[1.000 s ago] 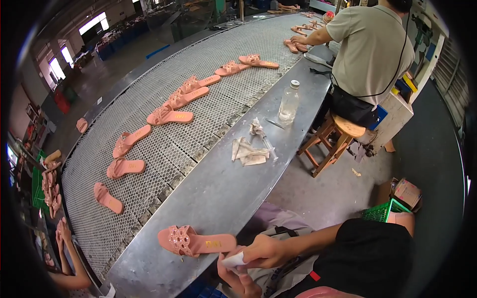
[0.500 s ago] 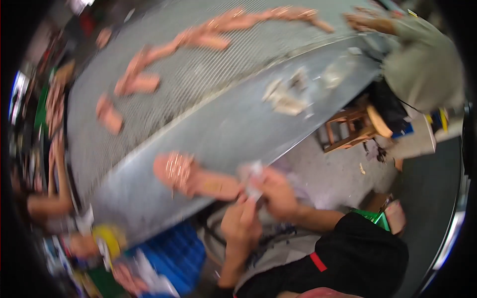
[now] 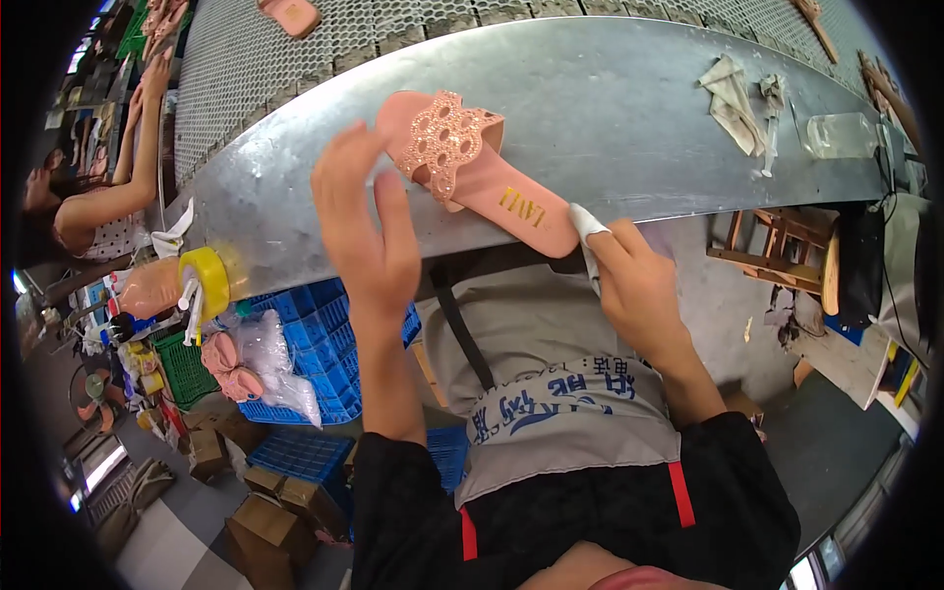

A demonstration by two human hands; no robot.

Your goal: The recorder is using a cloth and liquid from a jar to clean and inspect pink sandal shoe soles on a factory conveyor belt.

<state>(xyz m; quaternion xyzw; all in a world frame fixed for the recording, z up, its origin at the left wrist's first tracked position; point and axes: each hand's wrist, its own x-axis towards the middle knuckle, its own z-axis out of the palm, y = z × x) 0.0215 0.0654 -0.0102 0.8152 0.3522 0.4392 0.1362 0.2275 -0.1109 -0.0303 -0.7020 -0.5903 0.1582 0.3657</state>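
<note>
A pink slide sandal with a cut-out strap covered in sparkling studs lies sole-down on the metal worktop, toe toward the far left, heel at the near edge. My left hand is beside the toe, fingers apart and slightly blurred, holding nothing; whether its fingertips touch the sandal is unclear. At the heel, my right hand pinches a small white cloth over its fingertip, against the insole's edge.
A mesh conveyor runs beyond the worktop, carrying another pink sandal. Crumpled cloths and a clear bottle lie at the right. Yellow tape hangs near the left end. Blue crates stand below; another person's arm is left.
My hands were together around the white cloth near the heel. Now they are apart: the left is at the toe, the right at the heel with the cloth. The view has turned.
</note>
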